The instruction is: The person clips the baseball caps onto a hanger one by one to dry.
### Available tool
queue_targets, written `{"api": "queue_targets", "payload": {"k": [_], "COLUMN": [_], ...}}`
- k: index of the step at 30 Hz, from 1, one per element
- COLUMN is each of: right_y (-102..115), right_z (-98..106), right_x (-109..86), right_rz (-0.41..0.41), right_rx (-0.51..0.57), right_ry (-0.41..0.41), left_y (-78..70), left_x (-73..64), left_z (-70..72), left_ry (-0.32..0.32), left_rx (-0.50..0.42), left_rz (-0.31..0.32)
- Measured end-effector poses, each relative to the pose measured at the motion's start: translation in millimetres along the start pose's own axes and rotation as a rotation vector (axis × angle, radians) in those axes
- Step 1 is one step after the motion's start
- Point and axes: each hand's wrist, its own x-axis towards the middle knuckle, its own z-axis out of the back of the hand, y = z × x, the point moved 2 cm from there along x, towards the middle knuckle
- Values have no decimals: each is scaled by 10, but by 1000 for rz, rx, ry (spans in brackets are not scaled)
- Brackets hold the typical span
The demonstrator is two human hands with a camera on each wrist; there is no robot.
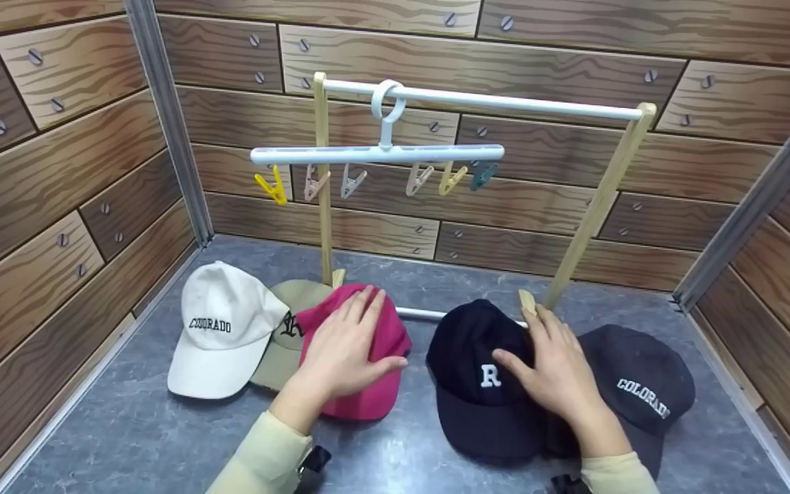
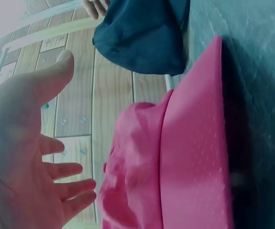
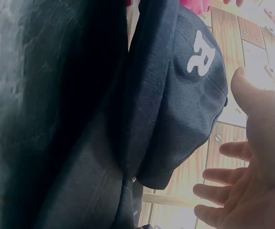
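Note:
My left hand (image 1: pixel 343 353) hovers over a pink cap (image 1: pixel 373 403), its fingers extended and the thumb out to the side. In the left wrist view, a gap shows between that palm and the pink crown (image 2: pixel 132 157). Above the right part of a navy cap (image 1: pixel 467 350) with a white letter R is my right hand (image 1: pixel 559 374), fingers nearly straight, holding nothing. A dark COLORADO cap (image 1: pixel 642 370) lies to its right, partly under the navy one. At the left are a white COLORADO cap (image 1: pixel 223 305) and an olive cap (image 1: pixel 268 363), the latter partly covered by the pink one.
Behind the caps stands a rack with wooden posts (image 1: pixel 601 206) and a white top rod (image 1: pixel 518 101). A pale blue hanger (image 1: pixel 340 155) hangs from it by a ring, with several coloured clips (image 1: pixel 419 180) below. Wood-patterned walls (image 1: pixel 66 158) enclose the grey tabletop (image 1: pixel 127 432).

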Motion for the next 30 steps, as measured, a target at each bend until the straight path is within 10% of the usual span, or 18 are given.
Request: {"api": "queue_targets", "payload": {"k": [30], "right_y": [-16], "right_z": [-77], "right_x": [109], "right_rz": [-26], "right_rx": [69], "right_ry": [25], "left_y": [-457], "left_x": [355], "left_z": [-282], "left_ry": [69], "left_rx": [-153], "left_rz": [27]}}
